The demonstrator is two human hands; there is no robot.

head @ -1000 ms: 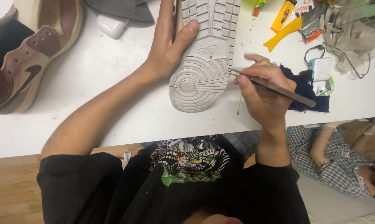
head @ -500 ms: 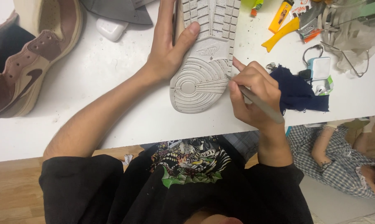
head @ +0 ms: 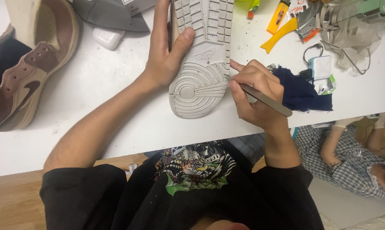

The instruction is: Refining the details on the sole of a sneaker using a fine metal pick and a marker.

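upturned sole: toe end cut off by top edge | metal tool: tip hidden at sole's rim, right hand covers its middle | brown shoe: cropped at left edge

A brown sneaker, navy cloth and yellow scraper lie nearby.

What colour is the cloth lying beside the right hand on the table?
The cloth is dark navy blue, seen best in the head view.
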